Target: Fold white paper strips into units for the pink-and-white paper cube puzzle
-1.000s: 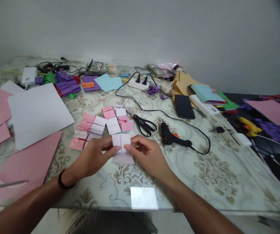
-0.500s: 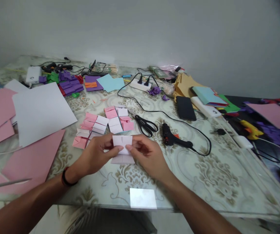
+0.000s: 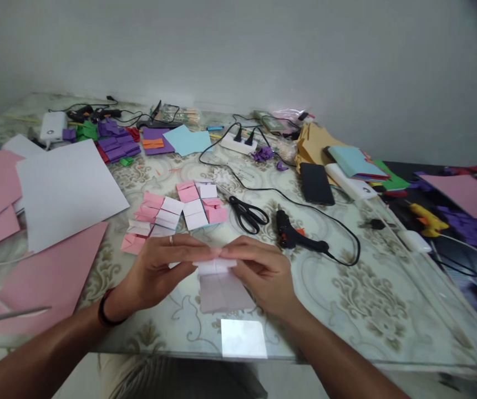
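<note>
A small folded piece of white paper [image 3: 215, 267] is held level between my two hands, just above the table. My left hand [image 3: 161, 269] pinches its left side, thumb below and fingers along the top edge. From the right, my right hand [image 3: 265, 271] grips the other side the same way, and the fingertips meet at the middle. A greyish square under the paper may be its lower flap or a reflection in the glassy tabletop. Behind my hands lie pink and white folded paper pieces [image 3: 194, 213], black-handled scissors [image 3: 247, 213] and a black glue gun [image 3: 299, 235].
Large white [image 3: 70, 191] and pink sheets [image 3: 51, 271] cover the left side. A power strip [image 3: 238, 144], a black phone [image 3: 316, 184] and brown paper [image 3: 315, 144] lie farther back. The glue gun's cord loops across the right. A bright white rectangle [image 3: 243, 338] shows near the front edge.
The white paper, upright between my thumbs before, is now tipped flatter and a little nearer to me. My fingers have moved together along its top edge.
</note>
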Available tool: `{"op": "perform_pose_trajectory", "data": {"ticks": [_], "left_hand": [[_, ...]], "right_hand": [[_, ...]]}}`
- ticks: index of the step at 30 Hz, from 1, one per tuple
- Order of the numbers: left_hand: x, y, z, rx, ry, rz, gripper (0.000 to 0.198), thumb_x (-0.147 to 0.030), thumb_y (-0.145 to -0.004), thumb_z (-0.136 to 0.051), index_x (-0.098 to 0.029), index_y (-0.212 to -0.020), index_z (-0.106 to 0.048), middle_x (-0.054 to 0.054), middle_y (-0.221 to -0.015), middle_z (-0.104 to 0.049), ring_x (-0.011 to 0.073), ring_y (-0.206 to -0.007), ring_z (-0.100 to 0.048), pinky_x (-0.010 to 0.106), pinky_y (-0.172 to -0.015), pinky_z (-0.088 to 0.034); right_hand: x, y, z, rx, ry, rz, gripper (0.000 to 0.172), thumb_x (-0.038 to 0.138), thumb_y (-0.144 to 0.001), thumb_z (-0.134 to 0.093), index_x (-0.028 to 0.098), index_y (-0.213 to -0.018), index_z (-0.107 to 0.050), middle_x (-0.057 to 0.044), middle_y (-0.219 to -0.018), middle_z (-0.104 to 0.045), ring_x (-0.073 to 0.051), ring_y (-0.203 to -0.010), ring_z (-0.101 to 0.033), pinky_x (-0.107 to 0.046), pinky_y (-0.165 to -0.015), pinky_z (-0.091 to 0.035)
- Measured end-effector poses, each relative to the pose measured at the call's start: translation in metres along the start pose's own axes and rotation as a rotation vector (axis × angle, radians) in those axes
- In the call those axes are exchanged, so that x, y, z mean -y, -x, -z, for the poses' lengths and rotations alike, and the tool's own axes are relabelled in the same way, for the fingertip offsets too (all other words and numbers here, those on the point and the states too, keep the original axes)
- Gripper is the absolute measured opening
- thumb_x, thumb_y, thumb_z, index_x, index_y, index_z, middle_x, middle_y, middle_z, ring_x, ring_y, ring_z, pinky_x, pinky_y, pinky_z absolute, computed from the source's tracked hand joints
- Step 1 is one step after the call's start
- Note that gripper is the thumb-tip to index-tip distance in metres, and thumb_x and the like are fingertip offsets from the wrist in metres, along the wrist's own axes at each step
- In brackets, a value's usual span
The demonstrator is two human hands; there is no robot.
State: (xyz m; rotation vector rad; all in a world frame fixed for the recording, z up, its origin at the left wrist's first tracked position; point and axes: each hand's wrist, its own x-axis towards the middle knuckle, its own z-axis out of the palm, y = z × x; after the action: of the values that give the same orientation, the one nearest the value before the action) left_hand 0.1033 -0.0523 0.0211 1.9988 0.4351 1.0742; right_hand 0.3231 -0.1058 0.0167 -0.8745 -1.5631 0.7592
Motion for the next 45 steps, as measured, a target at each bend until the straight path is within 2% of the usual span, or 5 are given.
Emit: {"op": "perform_pose_trajectory", "data": {"ticks": [4,18,28,38,45], "left_hand": [[0.0,-0.001,0.004,0.028,0.088,-0.023,0.035,-0.015,-0.102,-0.061,-0.031,-0.129,-0.077,0.01,-0.114,-0.077,0.0188,-0.099,-0.074,0.029,-0.084,-0.061],[-0.011,-0.004,0.007,0.209,0.349,0.4,0.028,-0.041,-0.1,-0.066,-0.034,-0.123,-0.08,0.011,-0.134,-0.066,0.0305,-0.128,-0.059,0.04,-0.097,-0.057],[-0.005,-0.002,-0.007,-0.015,0.16,0.533,0.041,-0.026,-0.094,-0.072,-0.026,-0.135,-0.07,0.007,-0.12,-0.075,0.0187,-0.098,-0.071,0.031,-0.087,-0.063],[0.001,-0.003,-0.009,-0.195,0.196,0.593,0.03,-0.03,-0.089,-0.078,-0.019,-0.115,-0.07,0.006,-0.101,-0.076,0.0197,-0.099,-0.074,0.03,-0.088,-0.061],[-0.001,-0.004,-0.009,-0.093,0.104,0.635,0.03,-0.033,-0.089,-0.077,-0.022,-0.116,-0.07,0.004,-0.105,-0.079,0.0202,-0.099,-0.076,0.03,-0.087,-0.061]], "right_hand": [[0.001,-0.002,0.003,0.018,-0.066,-0.017,0.033,0.006,-0.093,-0.067,0.032,-0.104,-0.084,-0.003,-0.098,-0.077,-0.015,-0.085,-0.073,-0.028,-0.072,-0.059],[0.0,-0.002,0.003,-0.048,-0.041,-0.056,0.029,0.009,-0.095,-0.068,0.032,-0.086,-0.084,-0.003,-0.098,-0.073,-0.017,-0.089,-0.072,-0.032,-0.079,-0.059],[-0.002,-0.003,0.002,0.02,0.03,-0.136,0.018,0.032,-0.1,-0.062,0.025,-0.097,-0.079,-0.009,-0.11,-0.072,-0.023,-0.101,-0.069,-0.036,-0.08,-0.059],[-0.015,0.003,-0.008,0.005,-0.004,-0.419,0.017,0.029,-0.09,-0.075,0.024,-0.104,-0.067,0.0,-0.088,-0.071,-0.014,-0.072,-0.068,-0.027,-0.068,-0.06],[-0.009,0.0,0.001,0.121,0.136,-0.278,0.038,0.024,-0.087,-0.079,0.027,-0.122,-0.065,-0.004,-0.107,-0.076,-0.019,-0.095,-0.073,-0.034,-0.087,-0.061]]}}
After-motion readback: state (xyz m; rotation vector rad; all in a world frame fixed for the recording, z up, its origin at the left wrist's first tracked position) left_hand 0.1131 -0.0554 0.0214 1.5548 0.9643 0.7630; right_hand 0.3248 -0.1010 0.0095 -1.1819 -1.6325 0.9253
